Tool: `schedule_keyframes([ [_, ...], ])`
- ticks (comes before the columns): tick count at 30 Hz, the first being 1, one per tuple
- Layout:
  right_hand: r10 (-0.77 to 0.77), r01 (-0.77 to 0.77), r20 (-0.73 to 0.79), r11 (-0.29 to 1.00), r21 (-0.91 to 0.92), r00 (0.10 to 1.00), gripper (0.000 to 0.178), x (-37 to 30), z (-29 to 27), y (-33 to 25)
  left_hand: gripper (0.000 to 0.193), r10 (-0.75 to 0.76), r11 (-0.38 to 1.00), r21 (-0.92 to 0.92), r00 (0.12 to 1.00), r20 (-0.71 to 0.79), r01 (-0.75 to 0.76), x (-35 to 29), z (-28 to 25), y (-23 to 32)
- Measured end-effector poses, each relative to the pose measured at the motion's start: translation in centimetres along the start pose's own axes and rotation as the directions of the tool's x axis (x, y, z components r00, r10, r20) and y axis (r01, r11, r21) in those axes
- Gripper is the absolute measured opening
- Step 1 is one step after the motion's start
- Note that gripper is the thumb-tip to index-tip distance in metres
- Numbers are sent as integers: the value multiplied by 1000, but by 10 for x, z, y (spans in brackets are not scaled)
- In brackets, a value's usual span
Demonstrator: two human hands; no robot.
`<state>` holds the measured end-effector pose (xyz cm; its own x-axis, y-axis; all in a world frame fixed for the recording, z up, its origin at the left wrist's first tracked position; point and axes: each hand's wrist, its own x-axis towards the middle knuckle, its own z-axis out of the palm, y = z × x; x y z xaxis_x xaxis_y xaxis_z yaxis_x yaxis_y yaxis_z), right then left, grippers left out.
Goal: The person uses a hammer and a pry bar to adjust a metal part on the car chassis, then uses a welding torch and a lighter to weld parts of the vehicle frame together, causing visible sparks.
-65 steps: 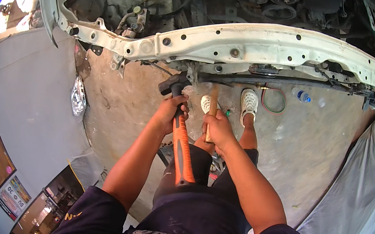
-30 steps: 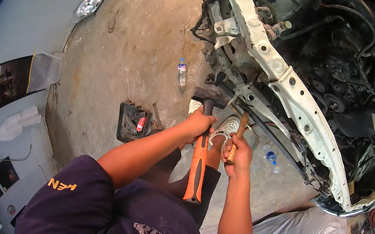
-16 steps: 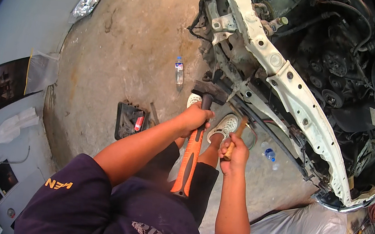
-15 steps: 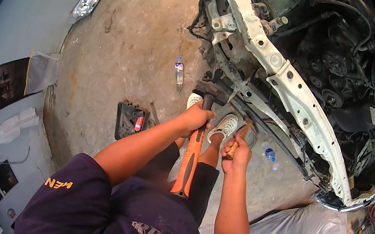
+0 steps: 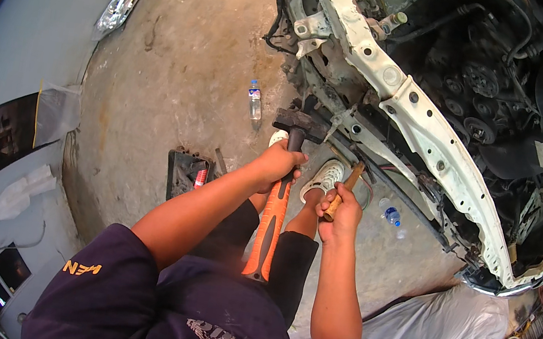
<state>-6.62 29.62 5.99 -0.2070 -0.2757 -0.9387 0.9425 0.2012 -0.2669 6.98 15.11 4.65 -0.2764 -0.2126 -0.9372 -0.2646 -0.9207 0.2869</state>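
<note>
My left hand (image 5: 279, 165) is wrapped round the upper handle of a sledgehammer (image 5: 268, 228), close below its dark steel head. The handle is orange and black and hangs down toward my body. The head is near the lower front of the car frame (image 5: 395, 83); whether they touch, I cannot tell. In my right hand (image 5: 340, 214) is a wooden handle (image 5: 344, 192), gripped and tilted up toward the car. What sits at its far end is hard to make out against the dark metal bars there.
The car's front is stripped, with the engine bay (image 5: 483, 95) exposed. A water bottle (image 5: 255, 101) stands on the concrete floor, and another bottle (image 5: 390, 215) lies right of my feet. A black tray (image 5: 176, 184), a headlight (image 5: 121, 6) and a grey cover (image 5: 428, 337) are around me.
The view has shifted slightly, so the car appears a little farther left. Both hands keep their grips; the sledgehammer and wooden handle have barely moved.
</note>
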Motion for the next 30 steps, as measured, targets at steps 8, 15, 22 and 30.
schedule_keyframes([
  [8,9,-2,108,998,-63,994,13,-5,-3,-2,24,-3,1000,-6,1000,20,3,-3,-5,-1],
  [15,22,-22,-3,988,-151,1000,15,-16,-60,-3,25,11,981,195,1000,-17,-7,-13,-34,3],
  [22,168,-222,-148,810,-543,975,12,-47,-174,15,34,-42,803,574,977,-209,157,-14,-139,-28],
  [30,105,-240,-219,558,-794,970,11,-48,-251,0,44,101,514,805,911,-400,296,-81,-246,-132],
])
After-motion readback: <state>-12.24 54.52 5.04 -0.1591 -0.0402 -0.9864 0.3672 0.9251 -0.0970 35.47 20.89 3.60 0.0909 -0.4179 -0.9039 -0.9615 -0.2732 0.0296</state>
